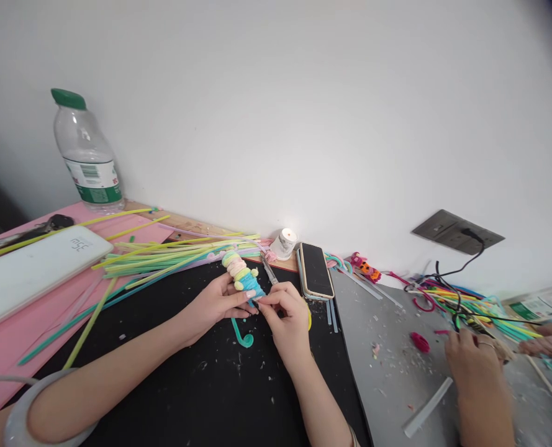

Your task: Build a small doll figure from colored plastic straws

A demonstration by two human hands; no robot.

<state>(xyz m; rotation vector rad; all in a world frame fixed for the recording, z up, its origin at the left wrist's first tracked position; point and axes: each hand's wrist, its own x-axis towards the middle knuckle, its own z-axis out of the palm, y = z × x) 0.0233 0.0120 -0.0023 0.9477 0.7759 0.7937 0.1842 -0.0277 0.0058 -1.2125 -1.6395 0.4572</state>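
Observation:
A small pipe-cleaner figure (249,282), wound in pale yellow, pink and blue, is tilted above the black mat (201,391). My left hand (217,307) grips it from the left, with its thumb across the blue part. At the blue lower end, the fingers of my right hand (290,316) are pinched together on the figure; the exact bit between the fingertips is hidden. Below the hands hangs a teal pipe cleaner (242,338) with a curled tip; where it joins is out of sight. Behind the figure lies a slim metal tool (269,270), partly covered.
Loose pipe cleaners (149,261) lie at left, by a white power bank (43,273) and a plastic bottle (89,155). A paper cup (285,244) and phone (316,270) stand near the wall. Another person's hand (478,366) works at right, beside black cables (459,298) and a socket (457,231).

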